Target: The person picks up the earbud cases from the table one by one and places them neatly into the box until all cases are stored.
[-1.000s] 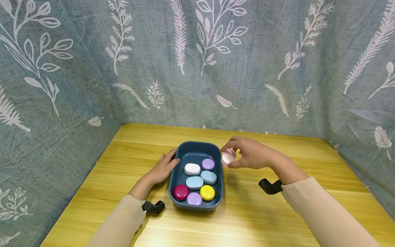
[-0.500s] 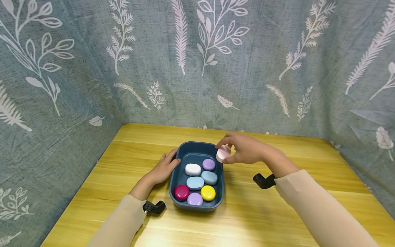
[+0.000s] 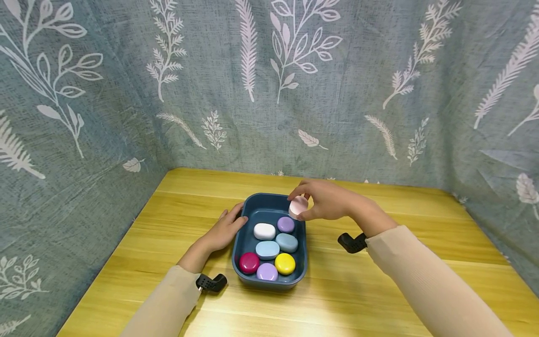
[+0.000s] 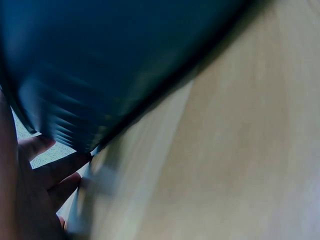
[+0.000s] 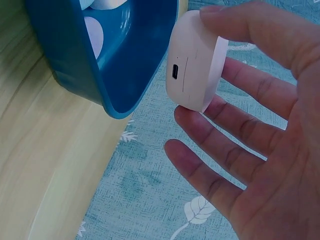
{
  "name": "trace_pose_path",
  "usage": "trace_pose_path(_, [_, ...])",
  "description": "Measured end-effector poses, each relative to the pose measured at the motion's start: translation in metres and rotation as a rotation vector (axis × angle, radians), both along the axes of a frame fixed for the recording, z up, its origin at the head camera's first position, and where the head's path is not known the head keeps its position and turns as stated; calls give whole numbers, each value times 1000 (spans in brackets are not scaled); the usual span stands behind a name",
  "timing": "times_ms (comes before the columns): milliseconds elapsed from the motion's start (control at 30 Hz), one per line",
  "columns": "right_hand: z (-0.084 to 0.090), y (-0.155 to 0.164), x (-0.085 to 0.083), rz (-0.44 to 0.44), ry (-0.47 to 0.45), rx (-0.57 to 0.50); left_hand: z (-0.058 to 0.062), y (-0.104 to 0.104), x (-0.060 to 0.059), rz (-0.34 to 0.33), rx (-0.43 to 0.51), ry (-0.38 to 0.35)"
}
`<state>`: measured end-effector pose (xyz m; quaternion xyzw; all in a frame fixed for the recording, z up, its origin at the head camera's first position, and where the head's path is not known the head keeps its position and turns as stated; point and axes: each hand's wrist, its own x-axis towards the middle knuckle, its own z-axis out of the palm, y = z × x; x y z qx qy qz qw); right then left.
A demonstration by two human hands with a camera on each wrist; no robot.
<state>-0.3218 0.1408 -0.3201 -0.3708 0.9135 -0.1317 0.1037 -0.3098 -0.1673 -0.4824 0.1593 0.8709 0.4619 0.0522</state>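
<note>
My right hand [image 3: 326, 200] pinches a pale pink earbud case [image 3: 298, 207] between thumb and fingers, above the far right corner of a dark blue bin [image 3: 237, 238]. In the right wrist view the earbud case [image 5: 192, 62] shows a small charging port on its edge. My left hand [image 3: 222, 230] rests against the bin's left side, thumb on the rim. In the left wrist view its fairly straight fingers [image 4: 62, 169] touch the bin's outer wall [image 4: 110, 60]. Inside lie a white case [image 3: 264, 231], a purple case [image 3: 286, 224] and a grey-blue case [image 3: 287, 243].
Also in the bin are a light blue case [image 3: 267, 250], a dark red one [image 3: 249, 263], a yellow one [image 3: 285, 264] and a second purple one [image 3: 267, 272]. The bin stands on a wooden table [image 3: 337, 290]. A patterned grey-blue cloth [image 3: 252, 117] hangs behind and at both sides.
My right hand has carried the earbud case leftward and slightly away from me, from beside the bin's right rim to over its far right corner. The left hand keeps its place on the bin.
</note>
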Motion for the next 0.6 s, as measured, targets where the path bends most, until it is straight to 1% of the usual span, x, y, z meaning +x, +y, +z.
trace_pose_path(367, [0,-11,-4,-3,-27,37,1,0,0,2,5,-5])
trace_pose_path(600, [-3,-19,-7,2,-42,41,0,0,-1,-7,4,7])
